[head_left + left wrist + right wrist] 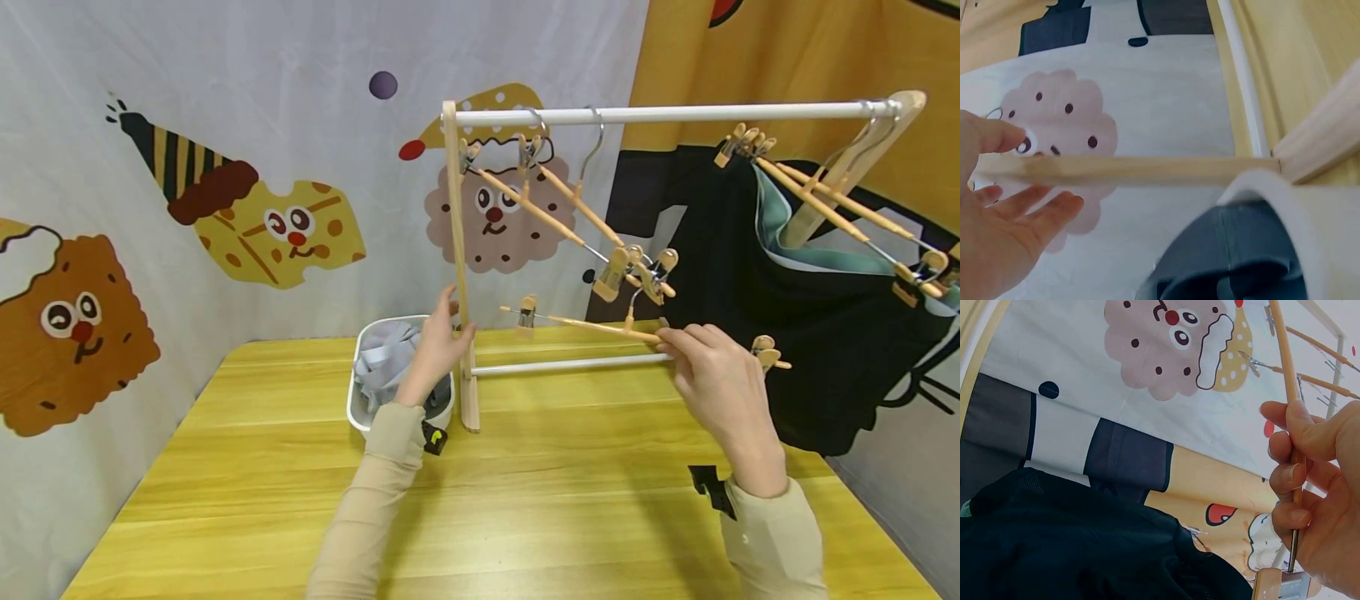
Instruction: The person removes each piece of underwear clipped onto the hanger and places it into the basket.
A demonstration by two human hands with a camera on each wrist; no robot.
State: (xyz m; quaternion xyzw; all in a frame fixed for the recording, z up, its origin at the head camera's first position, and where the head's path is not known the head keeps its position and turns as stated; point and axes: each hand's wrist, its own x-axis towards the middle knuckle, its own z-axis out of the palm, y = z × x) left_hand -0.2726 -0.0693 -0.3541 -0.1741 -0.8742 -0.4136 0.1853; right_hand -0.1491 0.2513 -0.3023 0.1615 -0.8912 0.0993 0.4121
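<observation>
My right hand (716,379) grips the bar of a wooden clip hanger (585,325), held below the rack's top rail. In the right wrist view the fingers curl round this bar, and a metal-and-wood clip (1269,584) shows at its lower end. No garment hangs from it. On the other side, my left hand (437,346) is at the rack's left wooden post (456,217). The left wrist view shows its thumb above and its loosely spread fingers below the post (1166,170).
Two bare clip hangers (551,219) hang on the left of the white rail (675,115). A black garment with a light green waistband (712,275) hangs at the right. A white basket (352,392) holding grey clothes (384,358) stands left of the post on the wooden table (562,500).
</observation>
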